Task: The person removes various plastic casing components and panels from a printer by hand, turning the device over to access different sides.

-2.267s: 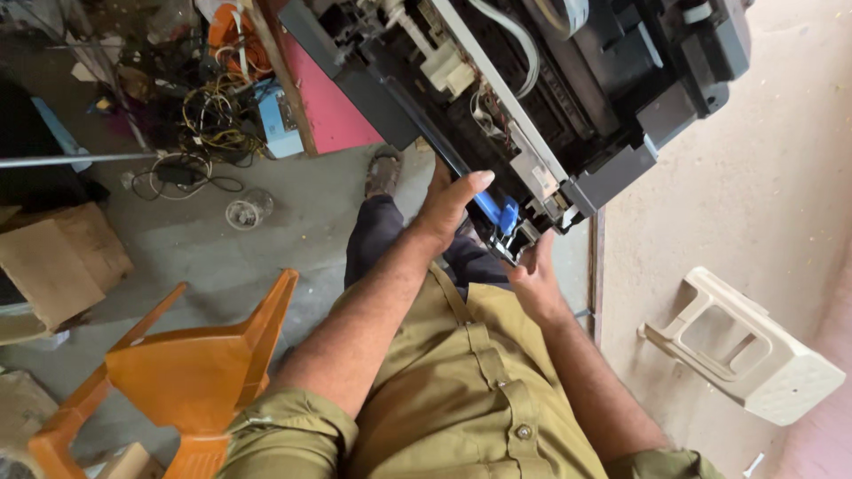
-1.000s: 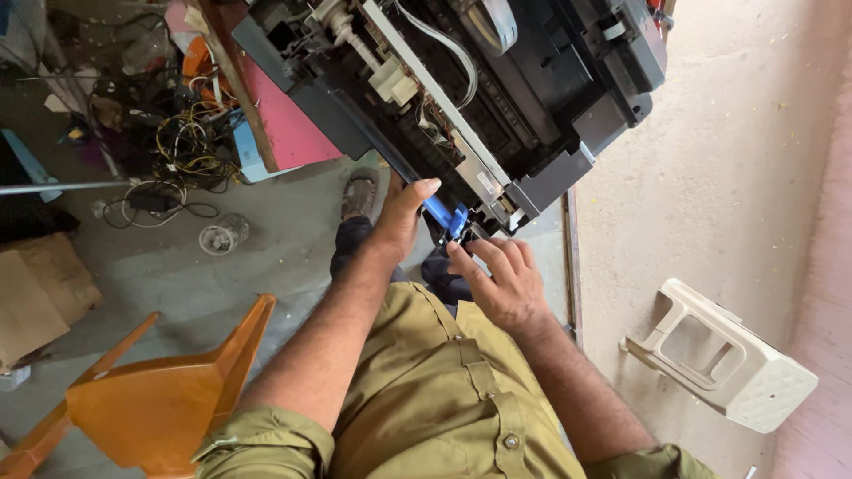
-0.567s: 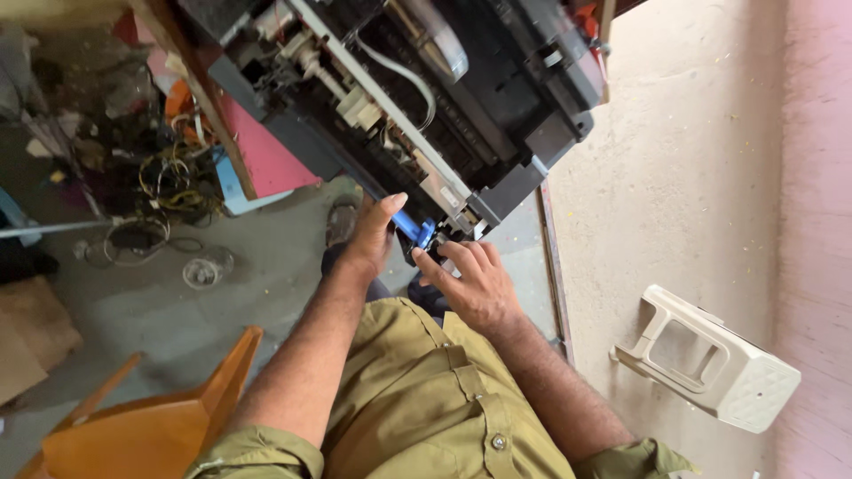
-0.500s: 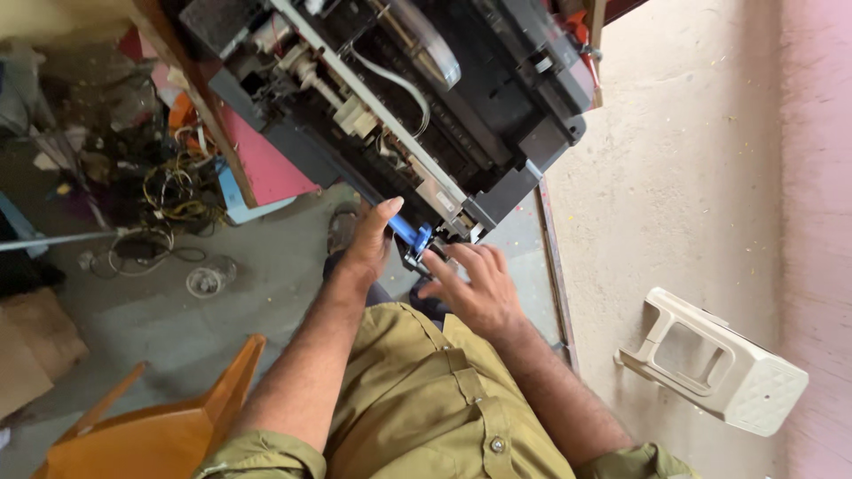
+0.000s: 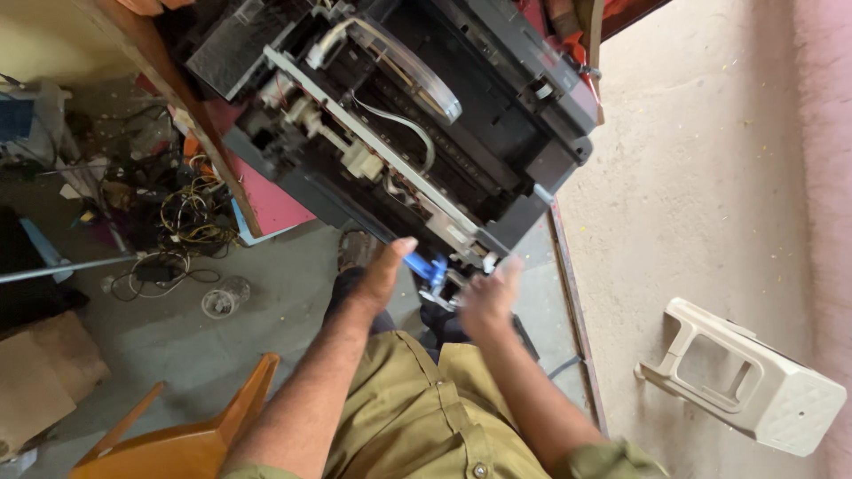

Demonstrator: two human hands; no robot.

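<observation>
fingers of left hand pinching blue part at printer edge, right hand blurred, grip unclear

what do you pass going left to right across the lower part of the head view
cardboard box → orange chair → left hand → blue part → right hand → white plastic stool

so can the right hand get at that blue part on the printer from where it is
Probably yes: the right hand sits just beside the blue part at the opened printer's lower edge, with nothing between them. The left hand already touches it from the other side.
</observation>
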